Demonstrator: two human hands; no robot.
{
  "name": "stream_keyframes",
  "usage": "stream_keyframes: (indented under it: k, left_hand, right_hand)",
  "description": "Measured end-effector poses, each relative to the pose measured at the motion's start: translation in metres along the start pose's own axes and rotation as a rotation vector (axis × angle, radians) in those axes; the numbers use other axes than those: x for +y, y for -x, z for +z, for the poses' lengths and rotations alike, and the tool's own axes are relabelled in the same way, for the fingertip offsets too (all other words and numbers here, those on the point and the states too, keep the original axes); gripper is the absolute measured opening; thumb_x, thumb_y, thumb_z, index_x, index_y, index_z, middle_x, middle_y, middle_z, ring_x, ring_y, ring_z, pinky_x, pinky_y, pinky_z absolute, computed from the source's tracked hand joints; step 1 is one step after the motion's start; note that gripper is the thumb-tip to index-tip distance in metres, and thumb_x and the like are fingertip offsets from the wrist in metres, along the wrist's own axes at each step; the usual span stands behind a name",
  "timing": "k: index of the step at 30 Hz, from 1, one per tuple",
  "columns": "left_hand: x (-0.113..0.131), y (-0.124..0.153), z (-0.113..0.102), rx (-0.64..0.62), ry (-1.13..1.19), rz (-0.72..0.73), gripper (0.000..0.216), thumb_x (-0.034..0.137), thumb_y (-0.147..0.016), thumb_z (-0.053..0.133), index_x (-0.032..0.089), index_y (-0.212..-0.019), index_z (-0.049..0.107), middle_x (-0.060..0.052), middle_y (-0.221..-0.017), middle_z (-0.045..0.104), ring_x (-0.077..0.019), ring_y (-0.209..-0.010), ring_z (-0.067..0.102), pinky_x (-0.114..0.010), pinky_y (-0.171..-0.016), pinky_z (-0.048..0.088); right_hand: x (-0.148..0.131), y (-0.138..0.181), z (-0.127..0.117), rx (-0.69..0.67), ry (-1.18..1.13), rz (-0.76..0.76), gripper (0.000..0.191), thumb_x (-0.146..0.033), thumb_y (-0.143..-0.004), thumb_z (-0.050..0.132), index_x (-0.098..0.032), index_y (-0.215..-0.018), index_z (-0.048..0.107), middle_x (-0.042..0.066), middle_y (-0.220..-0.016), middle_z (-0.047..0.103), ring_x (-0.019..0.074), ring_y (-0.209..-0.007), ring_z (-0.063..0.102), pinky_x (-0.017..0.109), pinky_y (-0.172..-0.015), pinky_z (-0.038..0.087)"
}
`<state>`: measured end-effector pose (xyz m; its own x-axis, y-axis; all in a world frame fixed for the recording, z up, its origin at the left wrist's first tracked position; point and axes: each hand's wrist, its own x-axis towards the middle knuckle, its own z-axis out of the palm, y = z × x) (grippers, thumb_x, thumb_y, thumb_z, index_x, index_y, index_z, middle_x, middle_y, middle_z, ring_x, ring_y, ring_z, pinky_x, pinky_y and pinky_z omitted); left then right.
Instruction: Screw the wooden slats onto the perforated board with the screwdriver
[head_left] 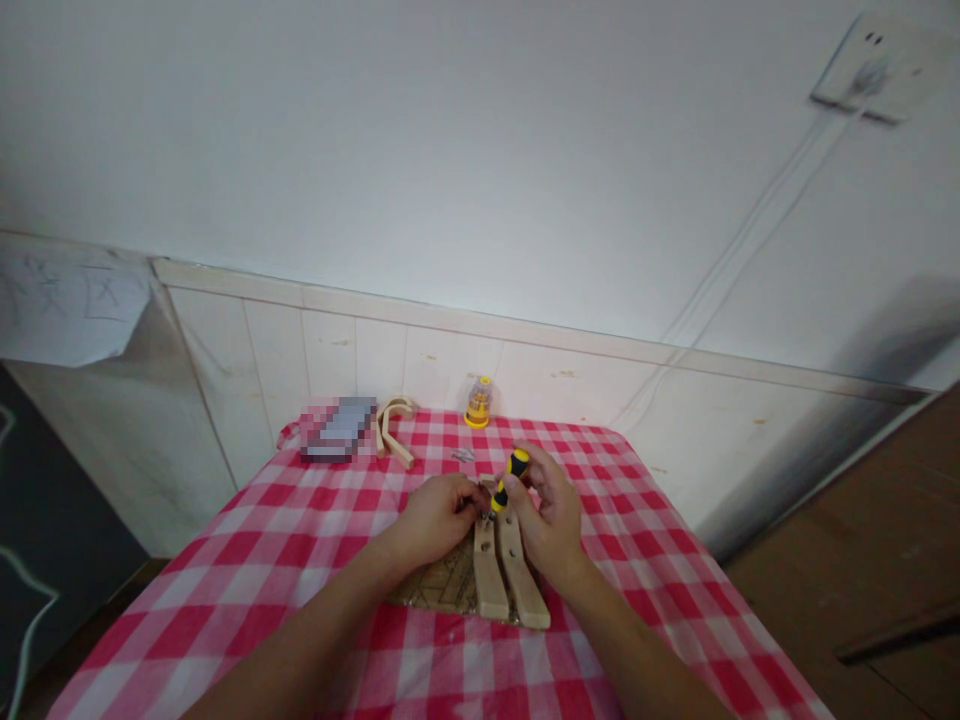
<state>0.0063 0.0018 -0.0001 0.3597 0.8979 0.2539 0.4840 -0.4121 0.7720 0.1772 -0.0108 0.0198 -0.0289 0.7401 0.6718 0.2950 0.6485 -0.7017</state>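
A yellow and black screwdriver slants down in the grip of my right hand, its tip over the left one of two bent wooden pieces. That left wooden piece has holes along its upper part. Close on its right lies the second wooden piece, of similar shape and also with holes. My left hand is closed, its thumb and fingertips pinched together beside the screwdriver tip; what they hold, if anything, is too small to make out. Both wooden pieces rest on a brown patterned board.
A red and white checked cloth covers the table. Curved wooden pieces and a pixelated grey object lie at the back left. Small metal parts lie behind my hands. A yellow-based clear container stands by the wall.
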Motion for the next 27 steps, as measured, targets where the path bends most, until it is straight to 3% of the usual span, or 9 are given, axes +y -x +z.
stream_keyframes:
  k: [6, 12, 18, 27]
  left_hand:
    - [-0.0009, -0.001, 0.0009, 0.008, -0.002, 0.0, 0.021, 0.016, -0.081, 0.052, 0.019, -0.085, 0.073, -0.005, -0.09, 0.076, -0.0207, -0.085, 0.069, -0.029, -0.078, 0.051]
    - [-0.0027, -0.0005, 0.0007, 0.01, 0.002, 0.028, 0.022, 0.014, -0.08, 0.051, 0.018, -0.083, 0.072, -0.005, -0.089, 0.076, -0.0202, -0.084, 0.069, -0.029, -0.077, 0.051]
    - [-0.0026, 0.0004, 0.0011, 0.007, -0.004, 0.005, 0.021, 0.016, -0.081, 0.052, 0.019, -0.083, 0.072, -0.005, -0.09, 0.076, -0.0207, -0.085, 0.069, -0.03, -0.078, 0.051]
    - [0.0013, 0.0003, -0.0002, 0.006, -0.022, 0.003, 0.02, 0.016, -0.081, 0.051, 0.018, -0.082, 0.071, -0.006, -0.089, 0.075, -0.0209, -0.084, 0.068, -0.029, -0.077, 0.051]
  right_hand:
    - [0.0072, -0.0018, 0.0019, 0.068, 0.057, 0.054, 0.034, -0.033, -0.094, 0.06, -0.023, -0.127, 0.057, 0.006, -0.095, 0.071, 0.0188, -0.077, 0.068, 0.032, -0.068, 0.057]
    - [0.0041, -0.0025, 0.0014, 0.027, 0.095, 0.027, 0.036, -0.033, -0.095, 0.058, -0.025, -0.13, 0.057, 0.005, -0.092, 0.071, 0.0185, -0.075, 0.067, 0.031, -0.067, 0.055]
    - [0.0002, -0.0035, -0.0004, -0.045, 0.039, 0.008, 0.043, -0.031, -0.098, 0.052, -0.026, -0.14, 0.049, 0.008, -0.106, 0.074, 0.0201, -0.083, 0.07, 0.033, -0.071, 0.057]
    - [0.0065, -0.0063, -0.0011, -0.078, 0.1, -0.002, 0.038, -0.03, -0.095, 0.057, -0.028, -0.132, 0.058, 0.007, -0.105, 0.072, 0.0199, -0.083, 0.068, 0.034, -0.074, 0.055]
